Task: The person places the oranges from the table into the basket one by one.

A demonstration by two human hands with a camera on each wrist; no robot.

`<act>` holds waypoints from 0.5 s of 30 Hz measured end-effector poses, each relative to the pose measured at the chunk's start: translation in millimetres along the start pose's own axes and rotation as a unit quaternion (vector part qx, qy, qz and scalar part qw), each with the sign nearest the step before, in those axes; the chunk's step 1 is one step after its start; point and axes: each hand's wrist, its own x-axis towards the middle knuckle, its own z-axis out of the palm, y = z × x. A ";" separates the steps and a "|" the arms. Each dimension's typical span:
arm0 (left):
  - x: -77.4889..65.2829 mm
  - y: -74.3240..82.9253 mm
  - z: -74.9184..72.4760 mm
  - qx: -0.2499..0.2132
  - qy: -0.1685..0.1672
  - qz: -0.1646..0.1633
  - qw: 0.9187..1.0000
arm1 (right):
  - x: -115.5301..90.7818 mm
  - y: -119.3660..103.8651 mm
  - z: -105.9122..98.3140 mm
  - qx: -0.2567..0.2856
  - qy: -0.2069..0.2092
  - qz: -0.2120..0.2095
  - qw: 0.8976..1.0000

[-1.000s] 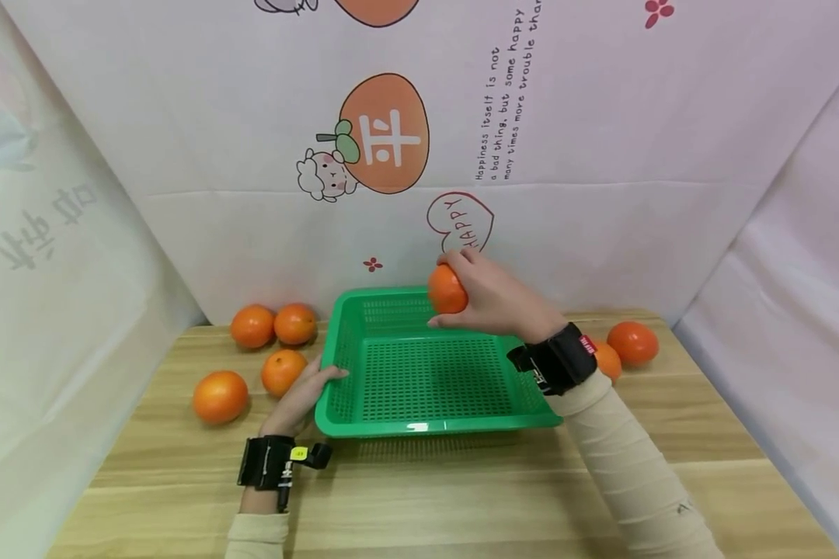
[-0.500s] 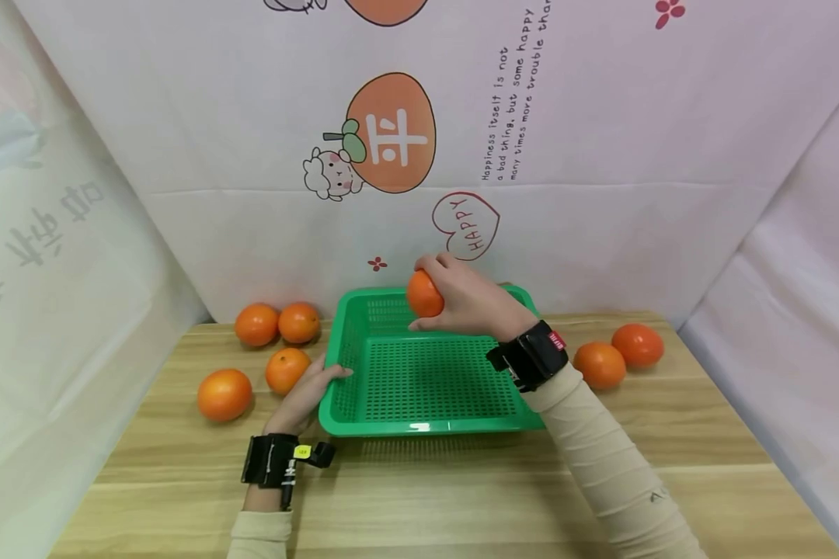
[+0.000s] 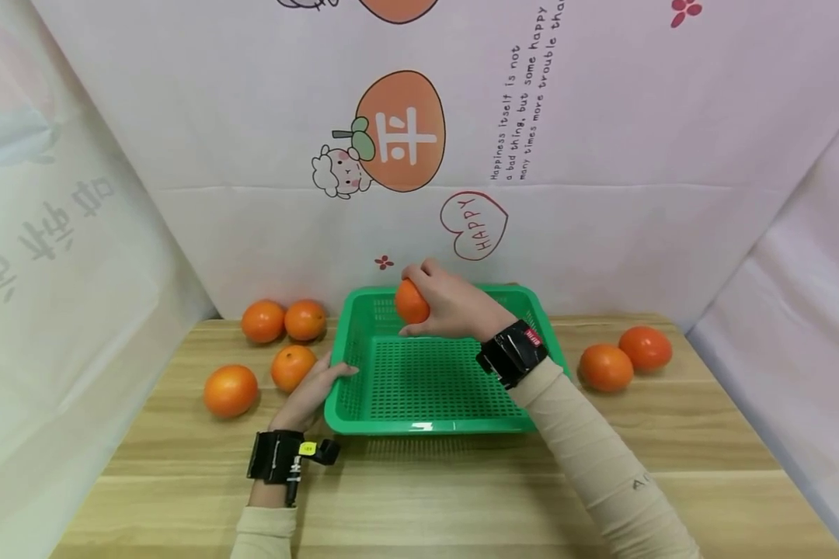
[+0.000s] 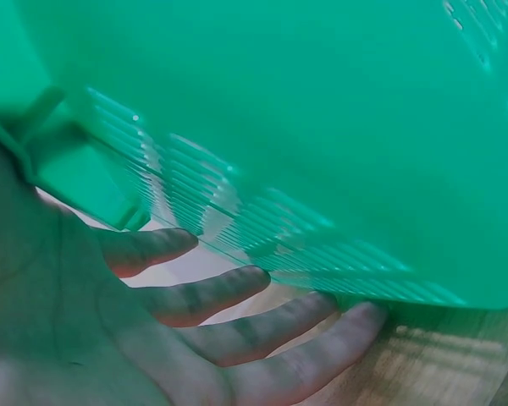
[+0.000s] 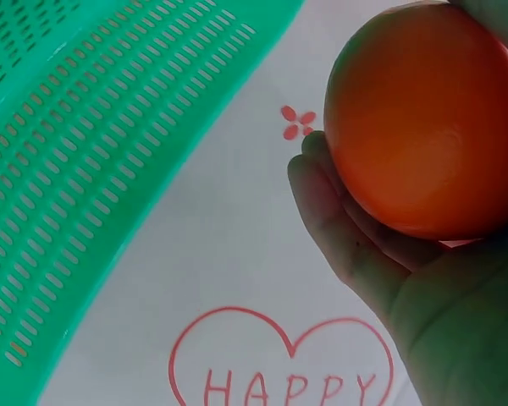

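A green plastic basket (image 3: pixel 489 425) with slotted sides stands on the wooden table. My left hand (image 3: pixel 311 392) holds its left side, thumb over the rim. In the left wrist view the other fingers (image 4: pixel 220 296) lie spread against the outer wall. My right hand (image 3: pixel 454 307) grips a smooth, glossy orange (image 3: pixel 411 303) above the back left part of the basket. The right wrist view shows this orange (image 5: pixel 423 127) large, with fingertips along its side; the palm covers part of it. Close to my left hand lies another orange (image 3: pixel 292 368).
Left of the basket are more oranges: one in front (image 3: pixel 231 390), and two at the back, a left one (image 3: pixel 262 321) and a right one (image 3: pixel 304 320). Two redder round fruits (image 3: pixel 606 368) sit side by side at the right. Behind the table hangs a printed white cloth (image 3: pixel 601 233).
My right hand has carried the orange leftward over the basket, uncovering the fruits at the right. My left hand keeps its hold on the basket's side. The head view has shifted slightly.
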 end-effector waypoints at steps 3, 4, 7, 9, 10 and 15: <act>-0.2 0.6 -0.5 0.004 0.002 -0.001 1.000 | 5.1 -0.7 6.9 -0.015 -0.012 -0.003 1.000; -0.5 0.6 -0.9 0.007 0.003 0.000 1.000 | 6.9 -1.1 9.3 -0.019 -0.016 -0.004 1.000; -1.1 0.5 -2.5 0.015 0.004 0.004 1.000 | 12.7 -2.6 15.8 -0.025 -0.026 -0.004 0.999; -1.1 0.6 -3.2 0.019 0.005 0.009 1.000 | 17.3 -3.4 19.9 -0.027 -0.033 -0.005 0.999; -1.0 0.5 -3.4 0.019 0.005 0.009 1.000 | 19.9 -3.5 22.5 -0.030 -0.036 -0.006 0.999; 0.4 -0.5 -2.0 0.003 -0.003 0.006 1.000 | 31.4 -1.2 39.5 -0.049 -0.063 -0.014 0.997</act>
